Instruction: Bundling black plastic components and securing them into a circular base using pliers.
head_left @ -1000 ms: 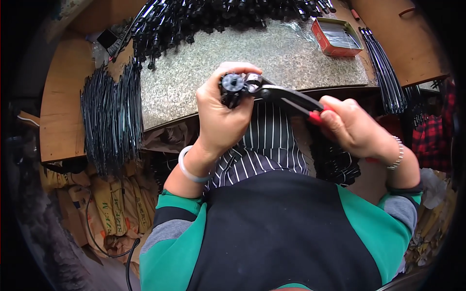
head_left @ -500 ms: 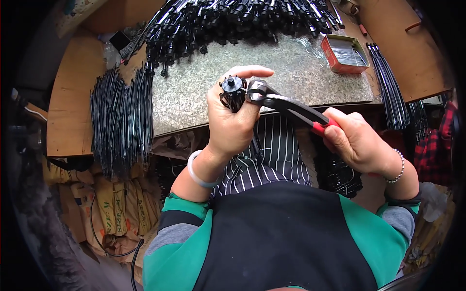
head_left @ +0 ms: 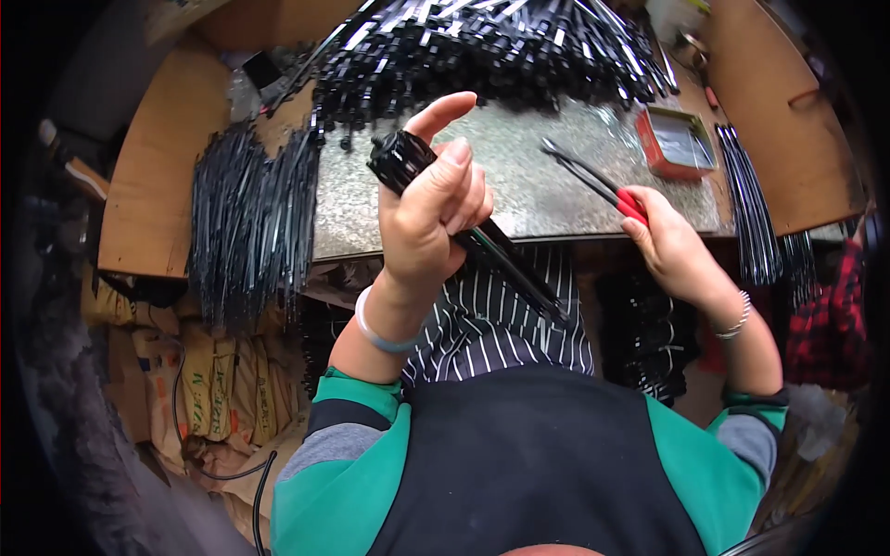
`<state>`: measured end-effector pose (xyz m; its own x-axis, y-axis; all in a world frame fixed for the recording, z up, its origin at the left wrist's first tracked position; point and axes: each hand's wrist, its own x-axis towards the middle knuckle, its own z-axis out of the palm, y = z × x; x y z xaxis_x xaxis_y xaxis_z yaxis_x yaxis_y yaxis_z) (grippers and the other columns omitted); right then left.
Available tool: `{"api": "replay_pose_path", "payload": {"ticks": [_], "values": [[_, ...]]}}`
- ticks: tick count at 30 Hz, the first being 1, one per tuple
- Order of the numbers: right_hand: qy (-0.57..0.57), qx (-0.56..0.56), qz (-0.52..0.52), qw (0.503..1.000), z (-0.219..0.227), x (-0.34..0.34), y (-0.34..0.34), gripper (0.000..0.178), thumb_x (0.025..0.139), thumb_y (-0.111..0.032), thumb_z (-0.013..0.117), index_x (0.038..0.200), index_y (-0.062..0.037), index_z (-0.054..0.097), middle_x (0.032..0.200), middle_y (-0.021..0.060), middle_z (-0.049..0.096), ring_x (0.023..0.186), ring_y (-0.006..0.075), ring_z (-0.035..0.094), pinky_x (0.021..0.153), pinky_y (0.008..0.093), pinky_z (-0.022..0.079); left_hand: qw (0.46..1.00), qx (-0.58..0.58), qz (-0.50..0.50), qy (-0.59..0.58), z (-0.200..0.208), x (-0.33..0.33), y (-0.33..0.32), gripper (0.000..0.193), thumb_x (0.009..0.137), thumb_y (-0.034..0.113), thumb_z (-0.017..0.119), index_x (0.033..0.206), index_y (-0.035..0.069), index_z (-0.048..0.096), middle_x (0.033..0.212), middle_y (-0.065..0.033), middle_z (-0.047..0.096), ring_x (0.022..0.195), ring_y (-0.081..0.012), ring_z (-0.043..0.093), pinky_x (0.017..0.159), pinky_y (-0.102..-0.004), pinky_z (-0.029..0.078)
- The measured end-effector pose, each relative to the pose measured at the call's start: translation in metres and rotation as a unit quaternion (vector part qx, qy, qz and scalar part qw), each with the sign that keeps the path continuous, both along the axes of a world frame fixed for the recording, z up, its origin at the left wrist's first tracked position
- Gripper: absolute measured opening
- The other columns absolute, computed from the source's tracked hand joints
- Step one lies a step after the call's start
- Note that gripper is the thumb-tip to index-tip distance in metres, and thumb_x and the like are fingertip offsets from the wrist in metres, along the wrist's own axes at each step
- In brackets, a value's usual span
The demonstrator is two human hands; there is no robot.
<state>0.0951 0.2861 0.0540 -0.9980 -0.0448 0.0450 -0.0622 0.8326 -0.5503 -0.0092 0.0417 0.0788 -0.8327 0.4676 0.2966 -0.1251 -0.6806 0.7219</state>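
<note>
My left hand (head_left: 422, 213) is wrapped around a bundled black umbrella frame (head_left: 399, 159). Its thick ribbed end sticks out above my fist, and thin dark rods slant down to the lower right across my striped apron. My index finger is stretched up, away from the frame. To the right, my right hand (head_left: 669, 239) grips the red handles of a pair of pincers (head_left: 591, 176). Their dark head points up and left over the grey speckled tabletop (head_left: 538, 208), apart from the frame and touching nothing.
A large pile of black umbrella frames (head_left: 482, 56) covers the far side. Thin black rods hang over the left edge (head_left: 250, 222). A red open box (head_left: 660, 167) of thin wires stands at the right, beside another bundle of black rods (head_left: 749, 208).
The pincers have come away from the frame, moving right with my right hand. My left hand has turned, tilting the frame so its ribbed end leans left and its length shows.
</note>
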Motion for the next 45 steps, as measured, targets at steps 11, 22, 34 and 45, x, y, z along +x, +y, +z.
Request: {"api": "replay_pose_path", "payload": {"ticks": [11, 22, 34, 45], "values": [[0.295, -0.377, 0.099, 0.873, -0.034, -0.044, -0.063, 0.09, 0.076, -0.047, 0.065, 0.138, -0.0039, 0.017, 0.132, 0.0217, 0.037, 0.124, 0.0312, 0.037, 0.102, 0.0438, 0.03, 0.932, 0.187, -0.003, -0.311, -0.032, -0.002, 0.037, 0.044, 0.089, 0.051, 0.042, 0.103, 0.011, 0.049, 0.099, -0.0106, 0.058, 0.096, -0.0223, 0.054, 0.086, -0.0381, 0.043], [0.18, -0.488, 0.126, 0.845, 0.002, -0.071, -0.07, 0.033, 0.091, -0.009, 0.049, 0.121, 0.0008, 0.042, 0.108, 0.0104, 0.054, 0.092, 0.0134, 0.055, 0.083, 0.0285, 0.045, 0.862, -0.222, 0.234, 0.391, 0.01, -0.002, 0.046, 0.044, 0.078, 0.006, 0.065, 0.117, -0.002, 0.044, 0.1, -0.0076, 0.045, 0.089, -0.0155, 0.048, 0.08, -0.027, 0.041], [0.209, -0.348, 0.109, 0.907, 0.005, -0.05, -0.066, 0.06, 0.088, -0.005, 0.048, 0.139, 0.0009, 0.016, 0.132, 0.0205, 0.039, 0.118, 0.0278, 0.046, 0.098, 0.0355, 0.035, 0.985, -0.019, 0.109, 0.134, 0.023, -0.009, 0.061, 0.05, 0.075, -0.005, 0.067, 0.116, 0.004, 0.04, 0.097, -0.0048, 0.053, 0.085, -0.0105, 0.053, 0.079, -0.0239, 0.044], [0.489, 0.004, -0.026, 0.872, 0.01, -0.034, -0.06, 0.05, 0.078, -0.016, 0.067, 0.12, -0.0001, 0.046, 0.078, 0.0106, 0.056, 0.065, 0.0207, 0.054, 0.056, 0.0307, 0.043, 0.94, -0.14, 0.147, 0.274, 0.032, -0.007, 0.058, 0.039, 0.078, -0.002, 0.066, 0.113, -0.002, 0.049, 0.107, -0.0065, 0.055, 0.091, -0.0103, 0.056, 0.082, -0.0251, 0.046]]}}
